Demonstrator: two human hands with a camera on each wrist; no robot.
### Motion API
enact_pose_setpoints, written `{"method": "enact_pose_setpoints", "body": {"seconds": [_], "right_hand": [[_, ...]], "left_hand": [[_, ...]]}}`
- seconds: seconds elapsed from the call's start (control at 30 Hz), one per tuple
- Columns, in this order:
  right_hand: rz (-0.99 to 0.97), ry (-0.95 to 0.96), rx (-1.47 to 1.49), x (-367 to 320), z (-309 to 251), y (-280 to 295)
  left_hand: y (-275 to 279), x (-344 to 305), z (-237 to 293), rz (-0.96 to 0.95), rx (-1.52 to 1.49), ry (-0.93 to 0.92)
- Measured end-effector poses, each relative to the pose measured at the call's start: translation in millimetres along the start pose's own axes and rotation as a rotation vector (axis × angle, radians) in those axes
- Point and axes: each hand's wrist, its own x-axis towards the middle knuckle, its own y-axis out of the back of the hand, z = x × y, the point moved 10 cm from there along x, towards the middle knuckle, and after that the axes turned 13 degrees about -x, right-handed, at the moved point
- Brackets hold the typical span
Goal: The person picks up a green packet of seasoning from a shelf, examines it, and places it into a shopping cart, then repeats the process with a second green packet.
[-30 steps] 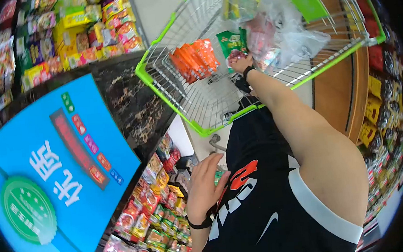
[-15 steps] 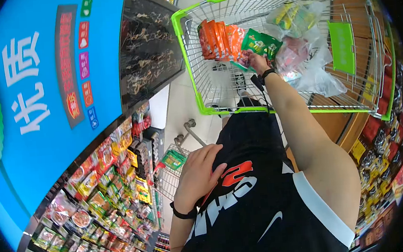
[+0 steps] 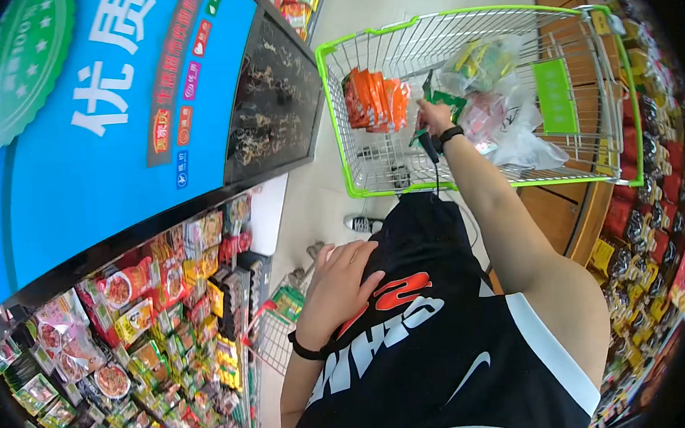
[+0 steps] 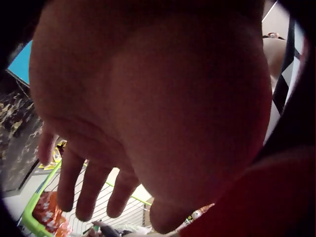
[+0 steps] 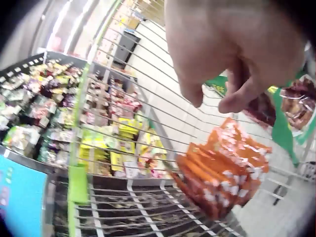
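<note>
Down inside the shopping cart (image 3: pixel 334 118), my right hand (image 3: pixel 435 116) pinches a green snack packet (image 5: pixel 284 132) printed with dark pieces of food. Part of that packet lies hidden behind the fingers in the right wrist view. More green wrapping (image 3: pixel 456 104) shows beside the hand. Just left of it stands a row of orange packets (image 3: pixel 378 101), close below the fingertips in the right wrist view. My left hand (image 3: pixel 338 285) hangs in front of the black shirt with its fingers loosely extended, holding nothing; its palm (image 4: pixel 148 98) fills the left wrist view.
Clear plastic bags (image 3: pixel 526 149) and a bag with yellow-green contents (image 3: pixel 485 62) lie at the cart's right side. A large blue sign (image 3: pixel 114 176) stands to the left, above shelves of packaged food (image 3: pixel 167 340). Wooden shelving (image 3: pixel 556 213) borders the right. A black cable (image 3: pixel 438 176) hangs near the right wrist.
The right hand has taken the green packet and turned it from lying flat to edge-on. The head view has shifted, so the cart appears squarer and the left hand lower.
</note>
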Motion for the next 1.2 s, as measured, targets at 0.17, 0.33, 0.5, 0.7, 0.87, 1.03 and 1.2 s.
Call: {"method": "enact_pose_setpoints", "body": {"seconds": [0.17,0.33,0.5,0.7,0.87,1.03,1.2], "right_hand": [[-0.243,0.222,0.093,-141,-114,-51],[-1.036,0.309,0.563,-356,-217,-127],[-1.563,0.026,0.787,-492,-209,-212],[-1.939,-0.094,0.594,-643,-187,-288],[-1.580,0.149,0.277,-607,-113,-338],[-1.292,0.470,-0.159,-600,-70,-374],[-0.612,1.612,-0.837,-709,-119,-379]], "left_hand": [[32,-30,-5,0.146,0.055,-0.108],[120,-102,-41,0.743,0.079,-0.141],[156,-183,-62,1.064,-0.151,-0.231],[124,-256,-81,1.152,-0.145,-0.208],[90,-328,-115,1.340,-0.312,-0.085],[70,-352,-103,1.219,-0.232,-0.074],[3,-312,-156,0.928,-0.391,-0.002]]}}
